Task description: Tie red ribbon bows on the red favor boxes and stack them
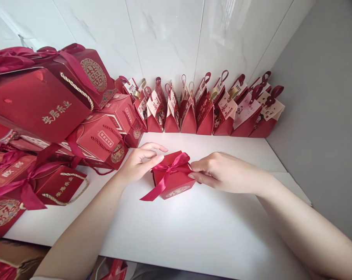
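A small red gift box (180,183) with a gold emblem on its front sits on the white tabletop (176,229). Round it runs a crimson satin ribbon (161,188), tied in a bow on top, one tail trailing down over the front left. My left hand (142,161) is beside the box's left edge, fingers apart, the thumb near the ribbon. At the box's right side, my right hand (213,171) pinches with thumb and forefinger; what lies between those fingertips is mostly hidden, apparently at the ribbon or box edge.
Larger red gift boxes (33,105) with ribbons and rope handles are stacked on the left. Several small triangular gift boxes (188,116) with ribbon loops stand in a row along the tiled wall (164,35). A grey panel (321,109) borders the right. An open cardboard box (24,254) is below the table's front left.
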Motion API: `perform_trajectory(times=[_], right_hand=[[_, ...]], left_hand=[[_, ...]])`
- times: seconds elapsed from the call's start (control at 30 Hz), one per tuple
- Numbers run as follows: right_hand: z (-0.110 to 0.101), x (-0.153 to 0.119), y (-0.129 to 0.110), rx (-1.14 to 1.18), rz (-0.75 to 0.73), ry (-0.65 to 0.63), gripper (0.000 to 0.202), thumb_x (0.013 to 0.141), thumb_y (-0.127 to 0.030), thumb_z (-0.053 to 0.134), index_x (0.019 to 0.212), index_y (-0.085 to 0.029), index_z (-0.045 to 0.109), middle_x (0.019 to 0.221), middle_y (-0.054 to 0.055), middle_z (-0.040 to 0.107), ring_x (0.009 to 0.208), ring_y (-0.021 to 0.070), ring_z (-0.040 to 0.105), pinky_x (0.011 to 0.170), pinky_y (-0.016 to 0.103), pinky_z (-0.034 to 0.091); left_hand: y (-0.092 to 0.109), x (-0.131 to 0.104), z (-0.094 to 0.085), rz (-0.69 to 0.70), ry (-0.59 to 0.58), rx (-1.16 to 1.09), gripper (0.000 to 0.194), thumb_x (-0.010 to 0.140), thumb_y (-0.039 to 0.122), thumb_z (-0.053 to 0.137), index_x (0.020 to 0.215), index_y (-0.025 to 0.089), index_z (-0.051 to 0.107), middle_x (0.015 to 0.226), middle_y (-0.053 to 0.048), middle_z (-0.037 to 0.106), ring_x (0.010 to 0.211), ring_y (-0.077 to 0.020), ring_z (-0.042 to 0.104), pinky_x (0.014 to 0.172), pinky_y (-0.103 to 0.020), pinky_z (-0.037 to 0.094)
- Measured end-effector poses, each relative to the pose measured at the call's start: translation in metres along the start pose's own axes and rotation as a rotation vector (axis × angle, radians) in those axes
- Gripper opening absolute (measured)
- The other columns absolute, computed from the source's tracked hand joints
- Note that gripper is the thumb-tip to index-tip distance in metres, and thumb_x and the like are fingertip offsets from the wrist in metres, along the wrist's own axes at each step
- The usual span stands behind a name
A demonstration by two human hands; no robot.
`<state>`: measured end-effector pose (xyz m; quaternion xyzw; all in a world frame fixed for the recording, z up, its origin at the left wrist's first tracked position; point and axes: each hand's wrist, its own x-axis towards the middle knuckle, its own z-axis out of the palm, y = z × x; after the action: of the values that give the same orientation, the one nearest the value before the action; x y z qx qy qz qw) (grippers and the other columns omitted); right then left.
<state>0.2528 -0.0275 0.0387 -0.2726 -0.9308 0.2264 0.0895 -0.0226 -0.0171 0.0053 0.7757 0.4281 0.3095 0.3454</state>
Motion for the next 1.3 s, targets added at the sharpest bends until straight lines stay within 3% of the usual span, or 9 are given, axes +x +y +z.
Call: perform_trajectory(times=[0.23,0.53,0.83,0.97,1.1,1.2,1.3], right_hand=[[-0.001,0.000,0.000,0.060,-0.057,-0.056,0.025,0.095,-0.014,0.046,0.071,-0.019,0.048,0.067,-0.002,0.051,0.056,0.0105,0.039,0.056,0.025,0.032],[0.001,0.001,0.000,0.022,-0.022,-0.132,0.017,0.086,-0.006,0.050,0.075,-0.017,0.056,0.074,0.001,0.061,0.061,0.0120,0.051,0.058,0.024,0.033],[0.004,-0.001,-0.009,-0.233,0.042,-0.097,0.022,0.086,-0.008,0.051,0.069,-0.019,0.059,0.065,0.001,0.062,0.052,0.0121,0.045,0.054,0.027,0.026],[0.003,0.000,-0.009,-0.227,0.049,-0.100,0.022,0.086,-0.008,0.051,0.069,-0.019,0.060,0.065,0.001,0.063,0.053,0.0127,0.047,0.055,0.028,0.027],[0.003,0.000,-0.007,-0.222,0.046,-0.101,0.022,0.086,-0.009,0.050,0.069,-0.019,0.060,0.065,0.001,0.063,0.054,0.0129,0.047,0.055,0.028,0.027],[0.004,0.000,-0.007,-0.218,0.042,-0.094,0.022,0.085,-0.010,0.050,0.068,-0.019,0.059,0.064,0.000,0.062,0.054,0.0128,0.047,0.055,0.028,0.026],[0.005,0.000,-0.008,-0.222,0.045,-0.103,0.023,0.085,-0.010,0.049,0.066,-0.019,0.058,0.063,0.000,0.060,0.053,0.0129,0.046,0.054,0.028,0.026]], left_hand=[[0.007,0.000,0.008,-0.004,0.111,0.139,0.046,0.086,0.037,0.062,0.048,0.018,0.044,0.111,-0.005,0.068,0.106,-0.0229,0.061,0.100,-0.038,0.041],[0.006,0.001,0.010,-0.012,0.082,0.103,0.042,0.087,0.035,0.059,0.050,0.018,0.050,0.110,-0.005,0.069,0.103,-0.0222,0.062,0.096,-0.037,0.044],[0.005,0.002,0.012,-0.072,0.089,0.000,0.043,0.088,0.036,0.058,0.050,0.017,0.053,0.104,-0.006,0.070,0.098,-0.0215,0.063,0.089,-0.034,0.046],[0.004,0.002,0.013,-0.160,0.085,-0.079,0.043,0.088,0.039,0.058,0.052,0.016,0.057,0.106,-0.007,0.069,0.088,-0.0198,0.063,0.070,-0.029,0.048],[0.006,0.002,0.014,-0.237,0.121,-0.154,0.035,0.088,0.039,0.057,0.064,0.016,0.069,0.104,-0.007,0.069,0.072,-0.0152,0.059,0.055,-0.026,0.042],[0.005,0.002,0.016,-0.266,0.151,-0.190,0.037,0.087,0.036,0.056,0.059,0.015,0.067,0.100,-0.006,0.070,0.063,-0.0122,0.054,0.055,-0.027,0.040],[0.002,0.003,0.017,-0.231,0.120,-0.258,0.037,0.087,0.036,0.056,0.059,0.015,0.067,0.100,-0.007,0.070,0.069,-0.0149,0.058,0.061,-0.028,0.043]])
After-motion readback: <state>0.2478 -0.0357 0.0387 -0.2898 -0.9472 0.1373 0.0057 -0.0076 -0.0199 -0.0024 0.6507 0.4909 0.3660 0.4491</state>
